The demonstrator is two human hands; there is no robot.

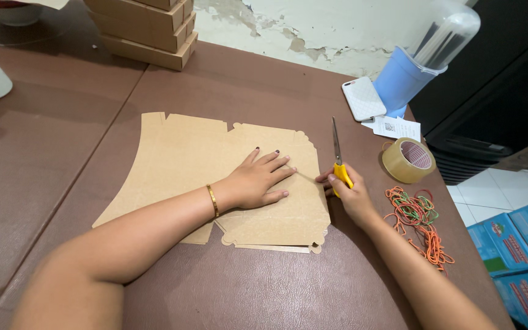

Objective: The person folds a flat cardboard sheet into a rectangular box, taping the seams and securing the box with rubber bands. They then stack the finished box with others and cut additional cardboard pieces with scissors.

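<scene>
Here, flat die-cut brown cardboard (pixel 215 177)

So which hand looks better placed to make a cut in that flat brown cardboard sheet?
Probably the right hand: it already grips the yellow-handled scissors at the flat brown cardboard sheet's right edge. The left hand lies flat on the sheet, pressing it down.
</scene>
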